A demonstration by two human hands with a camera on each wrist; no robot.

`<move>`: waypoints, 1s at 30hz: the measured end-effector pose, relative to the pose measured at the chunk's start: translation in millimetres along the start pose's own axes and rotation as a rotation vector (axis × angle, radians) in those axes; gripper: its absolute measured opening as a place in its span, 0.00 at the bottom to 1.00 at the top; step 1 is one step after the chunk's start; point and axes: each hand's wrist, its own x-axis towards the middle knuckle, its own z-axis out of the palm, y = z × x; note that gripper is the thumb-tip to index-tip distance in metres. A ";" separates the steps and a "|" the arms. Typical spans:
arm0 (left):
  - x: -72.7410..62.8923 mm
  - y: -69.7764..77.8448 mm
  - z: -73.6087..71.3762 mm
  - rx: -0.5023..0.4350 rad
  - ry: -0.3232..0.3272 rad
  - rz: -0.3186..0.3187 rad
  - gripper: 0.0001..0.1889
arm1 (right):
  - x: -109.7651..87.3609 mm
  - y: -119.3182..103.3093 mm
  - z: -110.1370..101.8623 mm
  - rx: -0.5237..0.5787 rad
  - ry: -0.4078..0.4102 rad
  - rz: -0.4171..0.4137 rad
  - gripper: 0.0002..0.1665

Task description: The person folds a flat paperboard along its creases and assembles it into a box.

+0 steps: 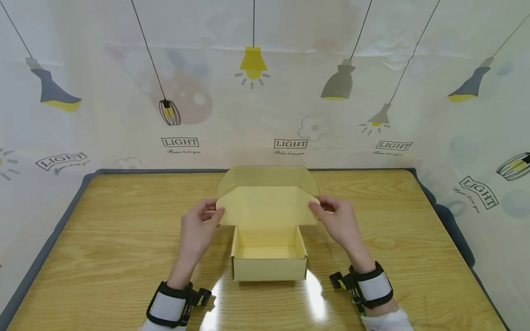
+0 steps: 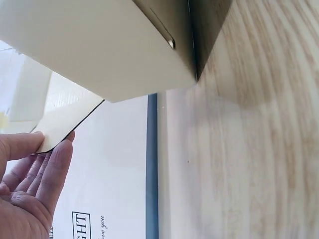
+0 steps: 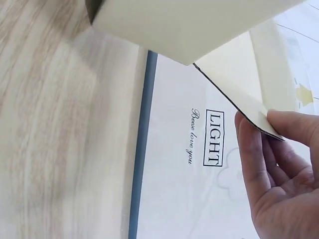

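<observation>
Wearing wrist straps (image 1: 167,309), pinching lid side flaps (image 1: 233,209) in left hand (image 1: 198,232) and right hand (image 1: 341,223), with open box (image 1: 269,270) on counter (image 1: 124,230); apparently readying closure, probably calling for folding flaps inward

Smooth, matt cardboard box (image 1: 269,269); glossy tabletop (image 1: 124,248) with wood-like grain

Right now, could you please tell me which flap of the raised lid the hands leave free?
The upper, round-cornered flap; the left hand pinches the left flap, the right hand the right flap.
</observation>
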 end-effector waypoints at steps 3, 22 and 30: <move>-1.9 1.4 -0.6 -0.007 0.024 0.046 0.12 | -2.2 -3.3 -0.5 -0.001 0.031 -0.046 0.12; -2.8 1.3 2.5 0.013 0.075 0.144 0.08 | -5.8 -2.9 -2.0 -0.047 0.120 -0.282 0.05; -1.2 2.0 -0.8 -0.003 0.075 0.138 0.09 | -6.9 -3.3 -2.7 -0.100 0.124 -0.321 0.04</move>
